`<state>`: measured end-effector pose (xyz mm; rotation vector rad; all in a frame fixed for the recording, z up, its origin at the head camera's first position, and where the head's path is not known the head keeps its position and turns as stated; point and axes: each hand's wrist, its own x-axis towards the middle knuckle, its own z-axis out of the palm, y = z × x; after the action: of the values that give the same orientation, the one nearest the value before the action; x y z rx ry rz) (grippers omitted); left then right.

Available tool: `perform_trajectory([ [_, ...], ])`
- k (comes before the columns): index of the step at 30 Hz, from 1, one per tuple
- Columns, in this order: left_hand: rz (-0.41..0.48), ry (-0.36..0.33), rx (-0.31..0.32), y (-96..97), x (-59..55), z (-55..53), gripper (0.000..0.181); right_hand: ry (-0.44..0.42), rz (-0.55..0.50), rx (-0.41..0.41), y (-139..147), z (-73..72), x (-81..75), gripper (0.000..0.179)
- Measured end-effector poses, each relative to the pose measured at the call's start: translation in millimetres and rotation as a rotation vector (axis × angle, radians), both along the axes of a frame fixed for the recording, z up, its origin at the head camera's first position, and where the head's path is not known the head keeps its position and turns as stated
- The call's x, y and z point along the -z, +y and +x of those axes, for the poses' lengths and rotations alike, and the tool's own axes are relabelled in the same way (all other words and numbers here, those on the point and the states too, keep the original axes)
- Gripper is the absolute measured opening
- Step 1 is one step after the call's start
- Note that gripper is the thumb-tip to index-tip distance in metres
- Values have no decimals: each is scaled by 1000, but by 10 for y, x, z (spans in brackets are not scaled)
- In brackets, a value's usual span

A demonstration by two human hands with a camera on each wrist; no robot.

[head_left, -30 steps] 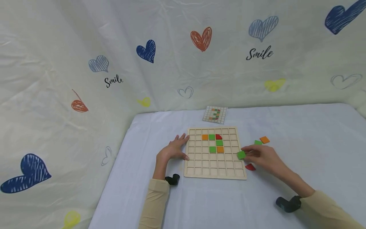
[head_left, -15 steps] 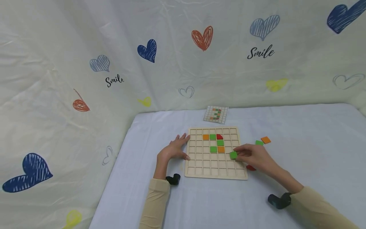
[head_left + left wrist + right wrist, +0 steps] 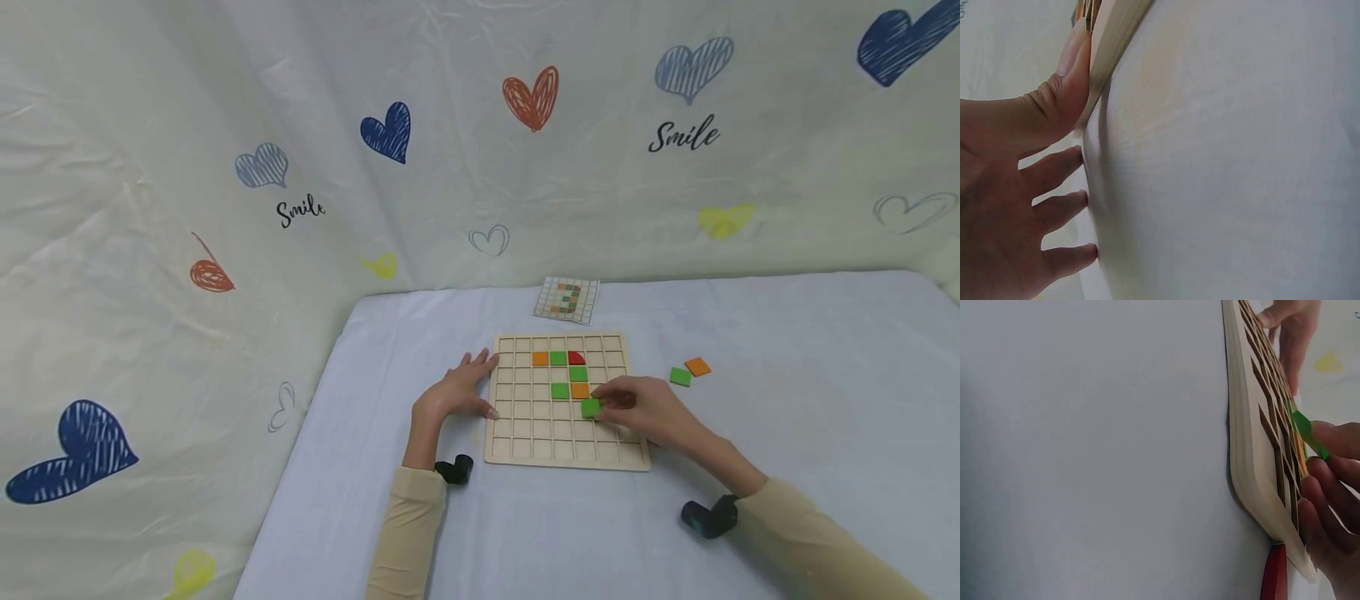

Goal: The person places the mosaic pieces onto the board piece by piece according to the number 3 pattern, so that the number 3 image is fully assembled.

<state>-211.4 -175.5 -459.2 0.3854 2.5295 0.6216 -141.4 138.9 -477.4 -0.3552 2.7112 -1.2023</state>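
A wooden grid board (image 3: 525, 450) lies on the white cloth with several orange, green and red tiles set in its upper squares. My right hand (image 3: 637, 408) pinches a green square tile (image 3: 590, 408) between thumb and fingers, just below the orange tile (image 3: 580, 390) on the board. In the right wrist view the pinched green tile (image 3: 1310, 434) is tilted over the grid. My left hand (image 3: 453, 392) rests with spread fingers against the board's left edge; the left wrist view shows its thumb (image 3: 1072, 69) on the board's side.
A loose green tile (image 3: 680, 377) and an orange tile (image 3: 697, 367) lie right of the board. A red piece (image 3: 1275, 575) sits by the board's edge in the right wrist view. Behind the board is a card (image 3: 566, 301) printed with a coloured grid pattern.
My right hand has carried the green tile leftward from the board's right edge to below the orange tile. The left hand has stayed at the board's left edge.
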Motion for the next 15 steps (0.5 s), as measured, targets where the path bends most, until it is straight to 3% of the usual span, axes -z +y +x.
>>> perform_trajectory([
  [7, -24, -9, 6, 12, -19, 13, 102, 1, 17, -15, -92, -31, -8, 29],
  [15, 6, -2, 1, -8, -20, 7, 103, 72, 41, -37, -135, -70, 54, 25],
])
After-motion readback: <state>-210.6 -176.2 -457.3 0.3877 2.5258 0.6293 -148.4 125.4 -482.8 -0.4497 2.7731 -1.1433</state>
